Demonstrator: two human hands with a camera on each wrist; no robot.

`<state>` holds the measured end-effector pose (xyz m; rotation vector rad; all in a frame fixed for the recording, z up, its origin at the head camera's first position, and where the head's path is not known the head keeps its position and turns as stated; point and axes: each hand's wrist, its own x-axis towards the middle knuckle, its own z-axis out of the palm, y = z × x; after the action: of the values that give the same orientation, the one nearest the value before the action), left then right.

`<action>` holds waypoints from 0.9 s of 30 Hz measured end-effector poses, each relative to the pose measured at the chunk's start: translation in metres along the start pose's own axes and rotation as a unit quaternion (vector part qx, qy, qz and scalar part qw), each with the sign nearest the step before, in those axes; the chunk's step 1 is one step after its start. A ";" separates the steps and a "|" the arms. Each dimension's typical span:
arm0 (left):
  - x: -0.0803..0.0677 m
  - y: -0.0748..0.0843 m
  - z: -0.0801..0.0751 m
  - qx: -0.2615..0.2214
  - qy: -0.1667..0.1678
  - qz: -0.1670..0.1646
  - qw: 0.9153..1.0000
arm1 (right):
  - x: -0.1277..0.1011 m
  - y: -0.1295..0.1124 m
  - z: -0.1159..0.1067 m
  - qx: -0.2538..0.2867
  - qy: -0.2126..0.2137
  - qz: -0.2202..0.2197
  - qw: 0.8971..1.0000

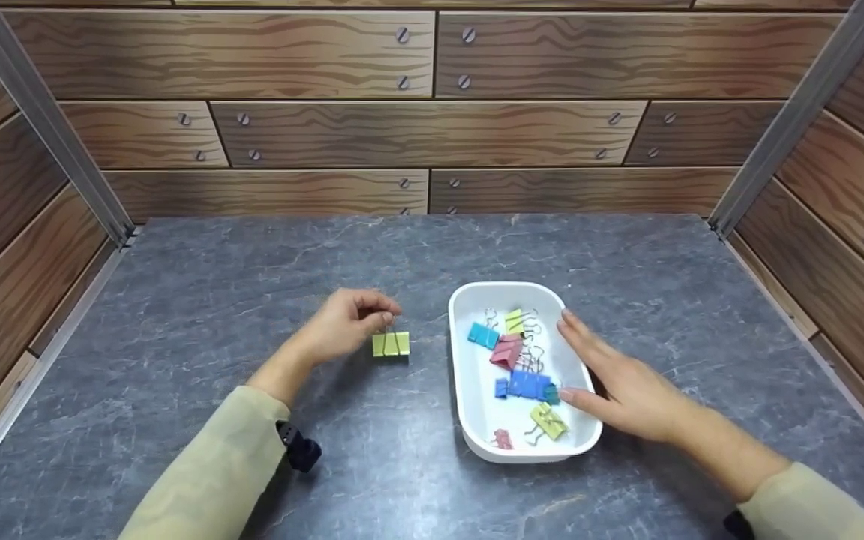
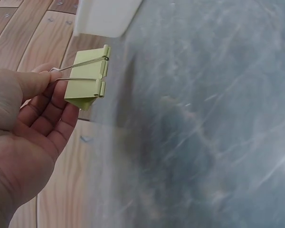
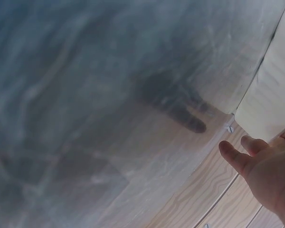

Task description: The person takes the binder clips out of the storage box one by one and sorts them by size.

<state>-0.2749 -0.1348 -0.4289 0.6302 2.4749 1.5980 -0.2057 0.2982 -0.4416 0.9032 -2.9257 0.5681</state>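
A yellow-green binder clip [image 1: 391,344] hangs from my left hand [image 1: 342,324], which pinches its wire handles between thumb and fingers. In the left wrist view the same binder clip [image 2: 88,73] shows its flat face, with my left hand [image 2: 35,118] at its handles. To its right stands a white plastic tub [image 1: 477,436] holding several binder clips in blue, teal, pink and yellow-green. My right hand [image 1: 627,390] is at the tub's right rim, fingers extended, thumb over the edge near a teal clip [image 1: 551,394]. In the right wrist view my right hand [image 3: 266,166] holds nothing.
A grey marbled tabletop [image 1: 289,255] lies under everything. Wood-patterned panels [image 1: 327,135] close off the back and both sides, with metal posts [image 1: 64,142] at the corners. A dark strap device [image 1: 301,448] sits at my left wrist.
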 end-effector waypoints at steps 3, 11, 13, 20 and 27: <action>0.002 -0.003 0.005 0.009 -0.001 0.004 1.000 | 0.000 0.000 -0.001 -0.001 0.003 -0.002 1.000; 0.005 -0.008 0.014 0.025 0.006 0.000 1.000 | -0.001 0.000 0.000 -0.001 -0.001 -0.002 1.000; 0.006 -0.008 0.016 0.025 0.006 -0.007 1.000 | -0.001 -0.001 0.000 0.000 0.000 -0.002 1.000; 0.007 -0.010 0.020 0.008 0.001 -0.015 1.000 | -0.001 0.000 0.002 0.002 0.002 -0.003 1.000; 0.008 -0.013 0.021 0.012 0.007 -0.020 1.000 | -0.001 0.000 0.001 0.000 0.004 -0.003 1.000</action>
<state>-0.2785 -0.1184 -0.4483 0.5701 2.5037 1.5657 -0.2046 0.2983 -0.4429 0.9072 -2.9158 0.5692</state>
